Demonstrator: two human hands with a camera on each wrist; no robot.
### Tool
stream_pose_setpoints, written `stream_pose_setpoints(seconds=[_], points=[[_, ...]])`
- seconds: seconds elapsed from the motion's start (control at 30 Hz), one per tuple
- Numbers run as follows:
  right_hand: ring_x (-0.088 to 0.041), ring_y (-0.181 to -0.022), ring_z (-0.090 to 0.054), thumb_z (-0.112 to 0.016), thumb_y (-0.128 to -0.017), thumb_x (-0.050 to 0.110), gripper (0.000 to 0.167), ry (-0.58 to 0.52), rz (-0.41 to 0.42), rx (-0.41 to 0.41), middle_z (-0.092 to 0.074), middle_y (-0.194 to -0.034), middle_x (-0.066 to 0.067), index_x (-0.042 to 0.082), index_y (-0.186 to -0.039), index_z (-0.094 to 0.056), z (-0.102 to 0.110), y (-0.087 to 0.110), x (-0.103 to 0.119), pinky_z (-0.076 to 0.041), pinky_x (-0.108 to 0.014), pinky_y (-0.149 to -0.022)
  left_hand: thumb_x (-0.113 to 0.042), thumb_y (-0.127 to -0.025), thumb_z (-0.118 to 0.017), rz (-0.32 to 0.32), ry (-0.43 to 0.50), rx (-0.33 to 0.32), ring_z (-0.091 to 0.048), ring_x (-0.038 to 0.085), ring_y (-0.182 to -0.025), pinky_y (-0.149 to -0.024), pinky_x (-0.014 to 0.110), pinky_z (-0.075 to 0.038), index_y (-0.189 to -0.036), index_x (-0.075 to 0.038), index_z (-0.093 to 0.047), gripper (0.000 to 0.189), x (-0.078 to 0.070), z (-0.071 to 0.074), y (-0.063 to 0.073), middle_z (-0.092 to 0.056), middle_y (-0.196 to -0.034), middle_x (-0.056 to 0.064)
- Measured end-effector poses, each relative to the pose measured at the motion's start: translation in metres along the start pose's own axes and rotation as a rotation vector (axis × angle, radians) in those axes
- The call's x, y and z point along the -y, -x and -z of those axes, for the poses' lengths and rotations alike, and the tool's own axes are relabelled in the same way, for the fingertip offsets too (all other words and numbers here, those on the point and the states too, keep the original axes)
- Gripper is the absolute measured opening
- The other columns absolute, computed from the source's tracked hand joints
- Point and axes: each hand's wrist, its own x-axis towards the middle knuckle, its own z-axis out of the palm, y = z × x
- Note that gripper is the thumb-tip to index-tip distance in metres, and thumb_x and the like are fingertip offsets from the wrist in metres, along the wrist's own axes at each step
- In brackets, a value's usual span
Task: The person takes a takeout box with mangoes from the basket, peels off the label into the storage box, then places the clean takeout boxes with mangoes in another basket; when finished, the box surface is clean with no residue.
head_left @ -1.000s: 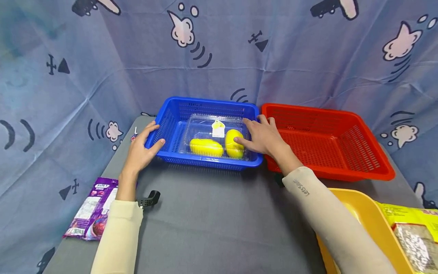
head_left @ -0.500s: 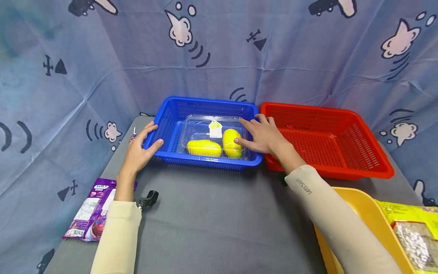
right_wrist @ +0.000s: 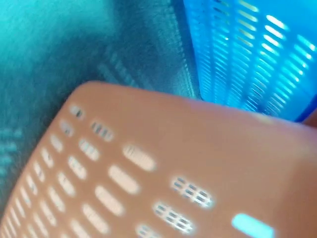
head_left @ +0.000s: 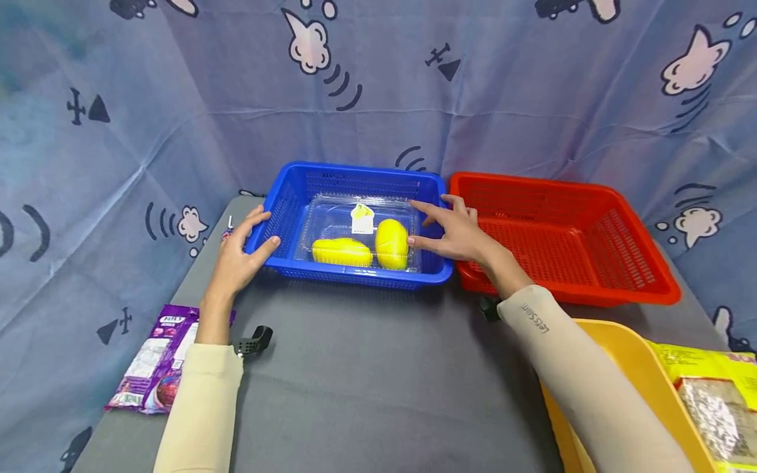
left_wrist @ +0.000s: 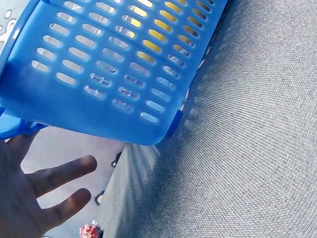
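Observation:
A blue plastic basket (head_left: 361,272) holds a clear lidded plastic box (head_left: 328,220) with a white label and two yellow mangoes (head_left: 391,243) inside. My left hand (head_left: 235,256) is at the basket's left end, thumb over the near corner and fingers along the outer side. In the left wrist view, two fingers of the left hand (left_wrist: 29,198) stand out straight below the slotted blue wall (left_wrist: 99,49). Over the basket's right end, my right hand (head_left: 458,231) has its thumb and index finger extended to the box's right side; other fingers lie at the rim.
A red basket (head_left: 568,294) adjoins the blue one on the right. Nearer stands a yellow tub (head_left: 639,368), with a yellow packet (head_left: 710,394) beside it. At left lie a purple packet (head_left: 156,361) and a small lollipop-like item (head_left: 228,230). A patterned curtain (head_left: 378,66) hangs behind.
The clear box with the mangoes has slid left inside the blue basket, leaving a wider gap on its right. My left hand stays at the rim.

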Motion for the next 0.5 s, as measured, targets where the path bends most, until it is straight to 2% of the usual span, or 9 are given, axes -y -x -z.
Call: stream_pose_setpoints(seconds=[0.1, 0.2, 0.33, 0.43, 0.5], points=[[-0.041, -0.155, -0.010, -0.053, -0.092, 0.065, 0.081, 0.109, 0.006, 0.016, -0.054, -0.150, -0.017, 0.029, -0.161, -0.030, -0.002, -0.001, 0.007, -0.005, -0.070, -0.119, -0.034, -0.096, -0.067, 0.008, -0.018, 0.006, -0.031, 0.035, -0.154, -0.122, 0.063, -0.025, -0.150, -0.018, -0.051, 0.058, 0.001, 0.002, 0.000, -0.033, -0.167, 0.000], [-0.041, -0.153, -0.022, -0.045, -0.094, 0.068, 0.081, 0.191, 0.028, 0.051, -0.050, -0.155, -0.017, 0.030, -0.163, -0.024, -0.004, -0.002, 0.014, 0.004, -0.072, -0.119, -0.036, -0.096, -0.066, 0.014, -0.037, 0.006, -0.031, 0.035, -0.154, -0.121, 0.065, -0.024, -0.150, -0.020, -0.050, 0.059, 0.001, 0.003, 0.001, -0.033, -0.167, -0.001], [-0.035, -0.140, -0.043, -0.047, -0.095, 0.065, 0.080, 0.187, 0.055, 0.074, -0.068, -0.132, -0.013, 0.030, -0.163, -0.024, -0.006, -0.003, 0.017, 0.006, -0.071, -0.121, -0.035, -0.096, -0.067, 0.007, -0.026, 0.004, -0.031, 0.035, -0.154, -0.122, 0.064, -0.024, -0.150, -0.018, -0.051, 0.059, 0.001, 0.002, 0.000, -0.033, -0.167, 0.000], [-0.031, -0.127, -0.050, -0.051, -0.095, 0.061, 0.078, 0.139, 0.069, 0.065, -0.073, -0.116, -0.010, 0.029, -0.162, -0.028, -0.007, -0.004, 0.016, 0.005, -0.070, -0.121, -0.033, -0.095, -0.068, 0.000, -0.007, 0.002, -0.031, 0.033, -0.154, -0.123, 0.061, -0.024, -0.149, -0.016, -0.052, 0.058, 0.000, 0.000, 0.000, -0.034, -0.167, 0.001], [-0.030, -0.119, -0.051, -0.053, -0.095, 0.059, 0.076, 0.107, 0.078, 0.057, -0.074, -0.112, -0.008, 0.030, -0.161, -0.030, -0.006, -0.005, 0.014, 0.005, -0.070, -0.121, -0.032, -0.095, -0.069, 0.000, 0.002, 0.003, -0.031, 0.032, -0.154, -0.123, 0.059, -0.025, -0.148, -0.015, -0.053, 0.058, 0.001, -0.001, 0.000, -0.034, -0.167, 0.001]])
